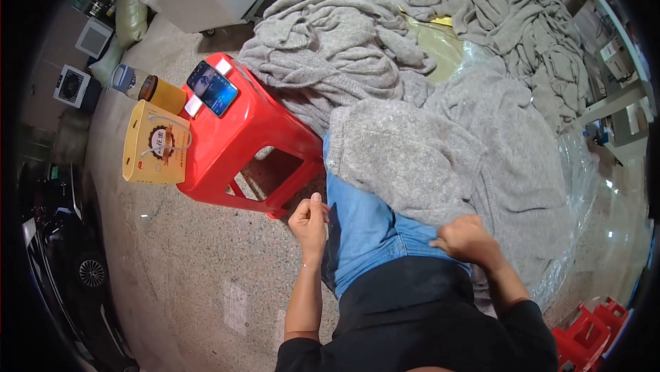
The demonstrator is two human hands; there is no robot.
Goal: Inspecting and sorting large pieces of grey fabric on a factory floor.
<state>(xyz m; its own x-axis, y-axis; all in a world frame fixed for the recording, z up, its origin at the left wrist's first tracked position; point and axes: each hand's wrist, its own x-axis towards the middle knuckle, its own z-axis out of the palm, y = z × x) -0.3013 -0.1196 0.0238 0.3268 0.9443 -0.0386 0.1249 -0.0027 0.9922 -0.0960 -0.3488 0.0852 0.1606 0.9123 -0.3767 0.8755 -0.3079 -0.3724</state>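
Pile (440,21): grey knitwear heaped across the floor at the top, on clear plastic sheeting (584,166).
Sweater (426,159): a grey knit draped over the seated person's lap, covering the right thigh and spilling to the right; its near edge lies under the right hand.
Jeans (364,227): blue, the left thigh bare of knit, just right of the left hand.
Stool (247,138): red plastic, standing left of the knees, close beside the pile.
Bag (155,145): yellow carton with a cord handle, leaning against the stool's left side.
Phone (212,88): lying screen-up on the stool's top, lit.
Jar (161,93): amber, dark lid, behind the bag.
Left hand (309,221): forearm comes straight up from the lower edge, wrist level, fingers curled in and pinched tight at thumb and forefinger; what it pinches is too small to make out.
Right hand (467,238): elbow bent outward, knuckles up, fingers folded closed on the sweater's hem at the hip.
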